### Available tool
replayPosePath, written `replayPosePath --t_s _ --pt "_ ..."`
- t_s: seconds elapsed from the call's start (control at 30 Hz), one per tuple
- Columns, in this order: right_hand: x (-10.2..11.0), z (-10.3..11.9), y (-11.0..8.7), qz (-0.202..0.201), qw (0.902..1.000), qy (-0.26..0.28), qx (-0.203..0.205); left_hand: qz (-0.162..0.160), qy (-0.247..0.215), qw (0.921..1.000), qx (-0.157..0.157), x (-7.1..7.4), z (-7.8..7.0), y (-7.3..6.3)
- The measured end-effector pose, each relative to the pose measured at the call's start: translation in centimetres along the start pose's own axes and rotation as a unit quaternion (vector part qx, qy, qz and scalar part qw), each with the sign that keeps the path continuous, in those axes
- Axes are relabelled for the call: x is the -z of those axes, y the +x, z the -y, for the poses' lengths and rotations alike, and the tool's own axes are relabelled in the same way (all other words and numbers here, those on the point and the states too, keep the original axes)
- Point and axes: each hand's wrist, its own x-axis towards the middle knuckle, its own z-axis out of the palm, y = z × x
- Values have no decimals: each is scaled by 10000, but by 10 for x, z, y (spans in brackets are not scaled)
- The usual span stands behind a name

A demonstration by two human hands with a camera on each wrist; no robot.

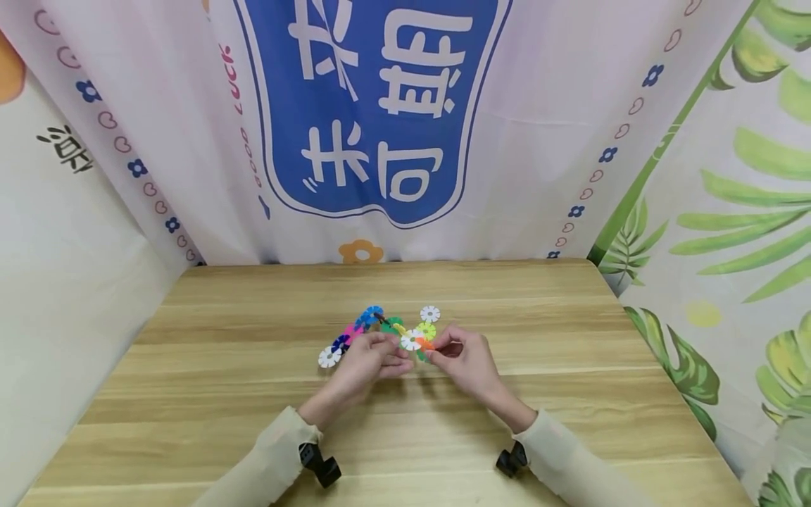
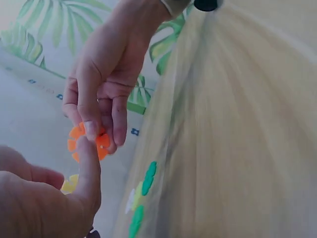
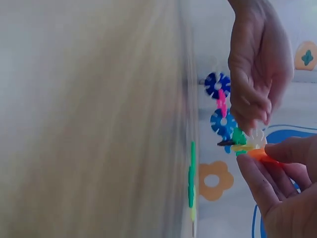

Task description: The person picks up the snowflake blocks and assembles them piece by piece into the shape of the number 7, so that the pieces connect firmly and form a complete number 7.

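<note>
My right hand point(image 1: 467, 355) pinches an orange notched plastic disc point(image 2: 102, 143) between thumb and fingers. My left hand point(image 1: 374, 358) is just to its left, its fingers at the edge of a white notched disc point(image 1: 410, 341) that meets the orange one. From there a joined chain of discs runs off to the left: yellow point(image 3: 241, 148), green point(image 3: 238, 135), dark brown point(image 3: 226, 143), blue point(image 1: 372, 314), pink point(image 1: 352, 332), dark blue point(image 3: 217, 85) and a white end disc point(image 1: 329, 357). In the right wrist view the chain hangs off the table surface.
Beyond my right hand, a loose white disc point(image 1: 430, 313) and a yellow-green disc point(image 1: 426, 331) lie on the wooden table point(image 1: 253, 394), with green discs point(image 2: 149, 178) beside them. A printed curtain point(image 1: 519, 141) hangs behind the table's far edge.
</note>
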Motion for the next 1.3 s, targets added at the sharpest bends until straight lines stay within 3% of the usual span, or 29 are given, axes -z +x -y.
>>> replayPosePath --t_s 0.33,0.5,0.73,0.9,1.13,1.3 --pt "-12 3 -4 -167 9998 -34 60 -261 -919 9948 357 3 8 6" --pt "-18 1 -6 311 9994 -96 100 -745 -886 9933 69 6 11 6" --pt "-17 4 -3 1034 9944 -209 4 -703 -705 9950 -78 14 13 11" --pt "8 9 18 1516 9861 -646 -217 -812 -606 9947 -171 25 16 14" --pt "35 -6 64 739 9879 -1178 -694 -832 -436 9953 -245 35 11 13" --pt "35 -21 85 723 9777 -1791 -829 -783 -244 9964 -211 35 11 11"
